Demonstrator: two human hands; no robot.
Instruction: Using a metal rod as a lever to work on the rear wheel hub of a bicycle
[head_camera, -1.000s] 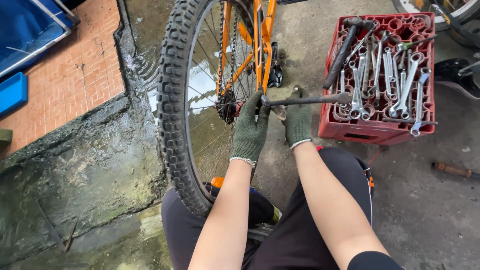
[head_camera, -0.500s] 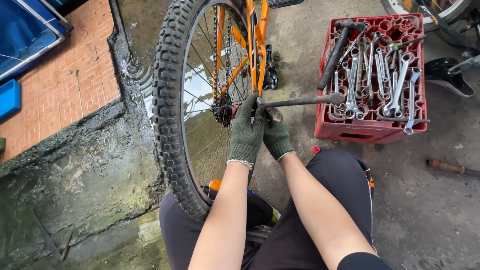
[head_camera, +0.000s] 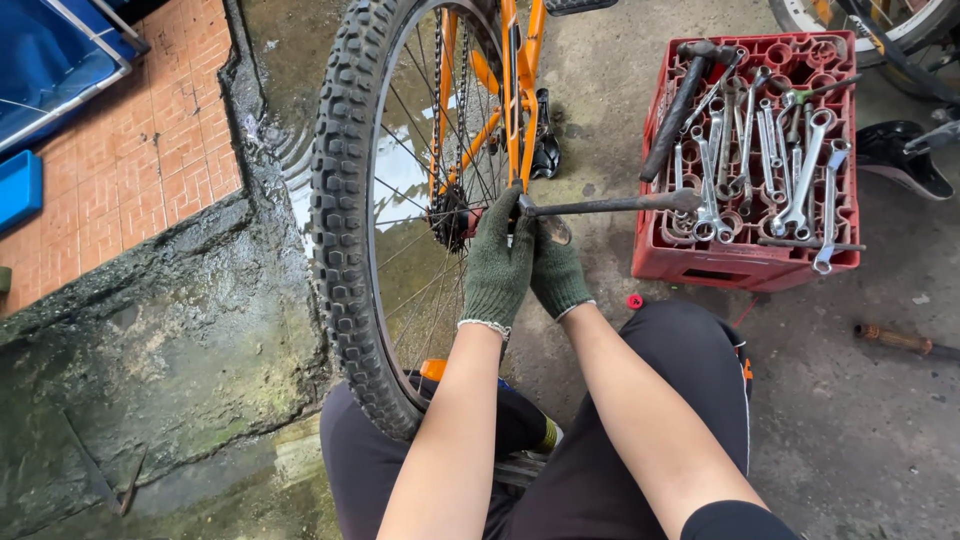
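Note:
An orange bicycle frame (head_camera: 515, 90) holds a rear wheel with a knobby black tyre (head_camera: 340, 200) and a sprocket at the hub (head_camera: 447, 215). A long dark wrench (head_camera: 610, 206) reaches from the axle out to the right, above the crate. My left hand (head_camera: 497, 265), in a green knit glove, is curled over the wrench's head at the axle. My right hand (head_camera: 558, 270), gloved the same, grips the shaft right beside it. The two hands touch. The axle nut is hidden under my fingers.
A red plastic crate (head_camera: 745, 262) at the right holds several spanners and a black-handled hammer (head_camera: 678, 105). A screwdriver (head_camera: 895, 340) lies on the concrete at the right. Wet ground, a puddle and red brick paving (head_camera: 130, 170) are at the left. My knees frame the wheel.
My right hand has slid left along the wrench shaft to sit against my left hand at the axle. The wrench still points right.

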